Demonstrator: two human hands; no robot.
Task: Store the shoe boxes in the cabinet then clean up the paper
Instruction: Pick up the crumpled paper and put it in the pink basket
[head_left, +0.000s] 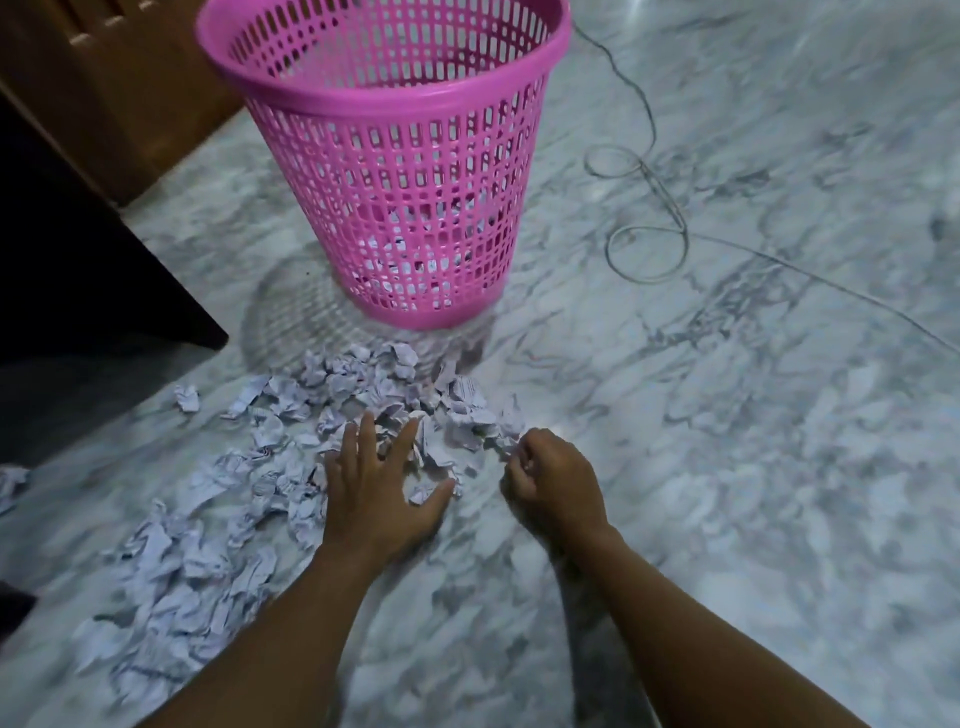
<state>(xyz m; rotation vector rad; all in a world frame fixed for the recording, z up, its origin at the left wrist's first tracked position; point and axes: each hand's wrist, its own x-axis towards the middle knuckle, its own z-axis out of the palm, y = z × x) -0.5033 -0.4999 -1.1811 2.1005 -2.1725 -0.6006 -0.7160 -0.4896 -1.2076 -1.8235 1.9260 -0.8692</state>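
Several crumpled white paper scraps (363, 384) lie spread over the marble floor, from the foot of a pink plastic mesh basket (395, 156) down toward the lower left. Some paper shows through the basket's lower wall. My left hand (379, 488) rests flat on the scraps with its fingers spread. My right hand (550, 483) is curled at the right edge of the pile, its fingertips pinched on a crumpled paper scrap (511, 441). No shoe boxes are in view.
Dark wooden furniture (88, 218) stands at the left, its corner close to the paper. A thin grey cable (649, 228) loops across the floor right of the basket. Bare marble floor (753, 467) stretches to the right.
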